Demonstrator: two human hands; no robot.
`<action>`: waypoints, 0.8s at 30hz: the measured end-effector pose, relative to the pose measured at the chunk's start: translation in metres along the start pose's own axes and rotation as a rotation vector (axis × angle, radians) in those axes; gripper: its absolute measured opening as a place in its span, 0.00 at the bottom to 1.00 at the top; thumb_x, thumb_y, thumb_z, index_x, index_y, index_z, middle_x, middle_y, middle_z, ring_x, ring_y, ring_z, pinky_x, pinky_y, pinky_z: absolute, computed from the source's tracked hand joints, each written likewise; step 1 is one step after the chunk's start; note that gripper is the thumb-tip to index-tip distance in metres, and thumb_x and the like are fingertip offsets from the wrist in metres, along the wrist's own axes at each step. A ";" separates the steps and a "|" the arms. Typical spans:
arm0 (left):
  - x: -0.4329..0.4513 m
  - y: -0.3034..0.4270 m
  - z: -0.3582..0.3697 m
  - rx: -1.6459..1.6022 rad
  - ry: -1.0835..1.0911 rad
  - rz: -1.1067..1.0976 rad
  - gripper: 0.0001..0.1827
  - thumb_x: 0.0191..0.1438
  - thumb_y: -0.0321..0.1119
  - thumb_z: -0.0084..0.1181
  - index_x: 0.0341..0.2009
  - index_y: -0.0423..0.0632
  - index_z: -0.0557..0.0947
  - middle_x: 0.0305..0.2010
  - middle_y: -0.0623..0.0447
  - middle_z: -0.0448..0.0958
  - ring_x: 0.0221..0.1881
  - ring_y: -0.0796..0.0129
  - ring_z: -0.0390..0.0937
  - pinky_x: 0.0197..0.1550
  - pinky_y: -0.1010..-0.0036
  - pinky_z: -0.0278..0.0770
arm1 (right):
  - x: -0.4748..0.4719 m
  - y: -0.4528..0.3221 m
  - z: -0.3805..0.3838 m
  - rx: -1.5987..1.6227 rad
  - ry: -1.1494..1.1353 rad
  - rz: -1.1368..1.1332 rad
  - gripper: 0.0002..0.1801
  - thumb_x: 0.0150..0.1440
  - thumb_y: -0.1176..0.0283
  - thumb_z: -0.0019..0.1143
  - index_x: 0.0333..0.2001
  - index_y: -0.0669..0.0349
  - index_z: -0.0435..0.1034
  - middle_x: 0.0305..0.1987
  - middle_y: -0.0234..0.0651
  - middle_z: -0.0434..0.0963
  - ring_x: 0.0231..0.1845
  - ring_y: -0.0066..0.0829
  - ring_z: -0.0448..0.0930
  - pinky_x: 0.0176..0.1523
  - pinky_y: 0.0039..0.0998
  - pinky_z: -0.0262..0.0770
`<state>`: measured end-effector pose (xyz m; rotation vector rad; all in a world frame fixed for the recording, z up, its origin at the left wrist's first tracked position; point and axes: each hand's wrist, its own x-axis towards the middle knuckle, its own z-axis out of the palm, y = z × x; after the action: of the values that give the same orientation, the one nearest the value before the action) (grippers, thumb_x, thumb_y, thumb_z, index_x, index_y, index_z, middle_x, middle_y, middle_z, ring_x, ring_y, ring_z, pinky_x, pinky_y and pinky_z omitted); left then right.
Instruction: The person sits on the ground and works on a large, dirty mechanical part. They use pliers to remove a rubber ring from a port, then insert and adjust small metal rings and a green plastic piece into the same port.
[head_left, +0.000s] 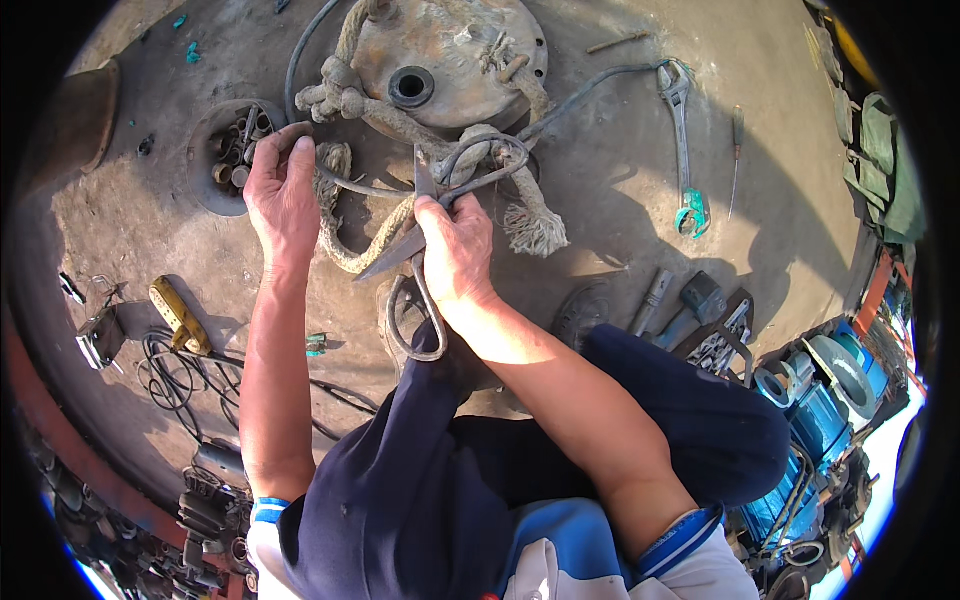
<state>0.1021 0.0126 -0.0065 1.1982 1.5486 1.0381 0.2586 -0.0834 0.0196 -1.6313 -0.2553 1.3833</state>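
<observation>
My right hand (457, 244) grips large metal scissors (420, 304) around their pivot. Their blades are spread wide, one toward the flange and one down to the left; one handle loop hangs over my shoe. Thick frayed rope (397, 225) passes behind the blades. My left hand (283, 195) is raised to the left, thumb and fingertips close together. A grey cable (360, 187) passes beside its fingers toward the scissors; whether it is pinched there, I cannot tell. Ahead lies a round metal flange (450, 67) with knotted rope tied to it.
Left of the flange stands a round container (199, 154) of metal parts. An adjustable wrench (679, 120) and a screwdriver (736, 154) lie on the right. Near my knee are a hammer (701, 300) and a tray of spanners (724, 334). Black cable (176, 375) coils at left.
</observation>
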 end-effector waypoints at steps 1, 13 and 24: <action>0.005 0.014 0.004 0.070 -0.047 0.069 0.12 0.65 0.31 0.58 0.49 0.39 0.83 0.41 0.56 0.80 0.44 0.76 0.75 0.50 0.78 0.73 | 0.004 -0.004 -0.001 -0.026 0.013 -0.043 0.12 0.60 0.69 0.58 0.39 0.67 0.70 0.30 0.33 0.76 0.31 0.22 0.73 0.37 0.29 0.71; -0.039 0.072 0.034 -0.077 -0.057 0.041 0.14 0.67 0.36 0.58 0.50 0.39 0.79 0.41 0.55 0.78 0.39 0.76 0.71 0.45 0.78 0.72 | 0.028 -0.061 -0.014 0.034 0.107 -0.239 0.12 0.62 0.68 0.60 0.40 0.67 0.72 0.32 0.29 0.76 0.28 0.17 0.71 0.31 0.23 0.66; -0.118 0.037 0.031 -0.484 -0.018 -0.633 0.24 0.68 0.38 0.54 0.63 0.40 0.67 0.37 0.51 0.79 0.27 0.70 0.78 0.30 0.74 0.79 | 0.050 -0.030 -0.002 -0.373 0.132 -0.249 0.17 0.58 0.67 0.63 0.44 0.69 0.70 0.39 0.51 0.82 0.42 0.48 0.83 0.50 0.40 0.76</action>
<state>0.1567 -0.0933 0.0393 0.3435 1.4091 0.8860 0.2890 -0.0356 0.0091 -1.9111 -0.6468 1.0766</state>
